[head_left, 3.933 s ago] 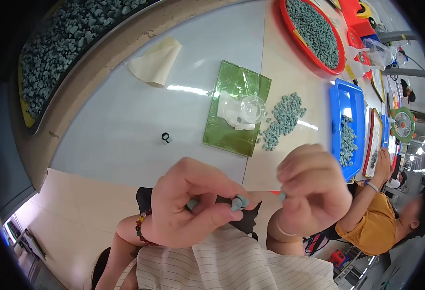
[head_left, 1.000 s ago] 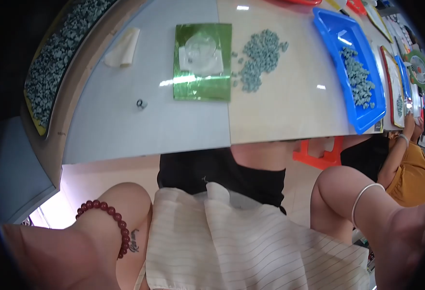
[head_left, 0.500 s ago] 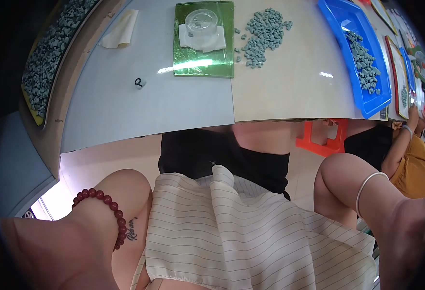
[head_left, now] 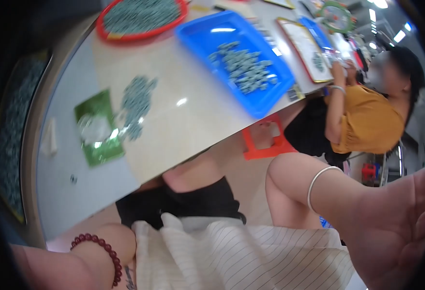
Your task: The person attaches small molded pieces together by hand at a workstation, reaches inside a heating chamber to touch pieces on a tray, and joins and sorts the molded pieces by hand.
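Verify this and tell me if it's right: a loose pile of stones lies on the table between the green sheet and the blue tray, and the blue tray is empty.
Not right: the blue tray holds stones, as the head view shows. The loose pile does lie between the green sheet and that tray.

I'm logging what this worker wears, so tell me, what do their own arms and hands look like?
The left hand and right hand are bare, as are the forearms. A bracelet of round, dark red beads circles the left wrist; a thin, silvery bangle rings the right wrist. A dark, script-like marking shows on the left arm, too blurred to read.
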Action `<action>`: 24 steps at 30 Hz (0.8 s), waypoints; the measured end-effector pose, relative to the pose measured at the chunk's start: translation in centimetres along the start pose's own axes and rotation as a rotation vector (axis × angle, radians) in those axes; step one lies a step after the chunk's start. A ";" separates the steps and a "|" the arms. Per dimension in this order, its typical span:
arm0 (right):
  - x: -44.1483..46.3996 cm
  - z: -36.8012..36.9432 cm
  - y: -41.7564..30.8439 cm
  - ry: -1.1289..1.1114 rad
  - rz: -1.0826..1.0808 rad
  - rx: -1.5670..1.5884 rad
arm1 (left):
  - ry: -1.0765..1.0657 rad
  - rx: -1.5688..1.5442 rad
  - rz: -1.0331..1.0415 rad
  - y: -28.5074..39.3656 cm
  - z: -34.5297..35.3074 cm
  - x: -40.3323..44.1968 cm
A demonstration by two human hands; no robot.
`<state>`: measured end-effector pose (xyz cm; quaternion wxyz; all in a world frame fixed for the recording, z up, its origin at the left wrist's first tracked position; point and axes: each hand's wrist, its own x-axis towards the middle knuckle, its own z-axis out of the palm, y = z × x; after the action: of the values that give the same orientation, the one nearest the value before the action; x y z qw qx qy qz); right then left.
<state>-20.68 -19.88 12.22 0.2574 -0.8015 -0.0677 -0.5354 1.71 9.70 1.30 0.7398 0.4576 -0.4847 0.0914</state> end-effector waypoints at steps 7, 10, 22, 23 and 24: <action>1.1 -2.4 -2.1 0.027 -0.133 -0.162 | 0.038 -0.181 0.165 -4.8 17.1 8.1; 1.1 -2.9 -2.6 0.032 -0.140 -0.173 | 0.053 -0.202 0.183 -4.6 18.1 8.5; -1.4 -2.5 -3.2 0.110 -0.054 -0.104 | 0.036 -0.157 0.174 -3.7 18.1 7.8; -1.3 -2.4 -3.1 0.113 -0.066 -0.098 | 0.045 -0.155 0.190 -3.8 18.6 8.0; -1.0 -2.4 -2.9 0.116 -0.085 -0.096 | 0.056 -0.157 0.213 -3.8 18.9 8.4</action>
<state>-24.18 -18.33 12.99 0.1993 -0.7771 -0.0611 -0.5939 -3.73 -9.50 7.89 0.7728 0.3415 -0.5153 0.1437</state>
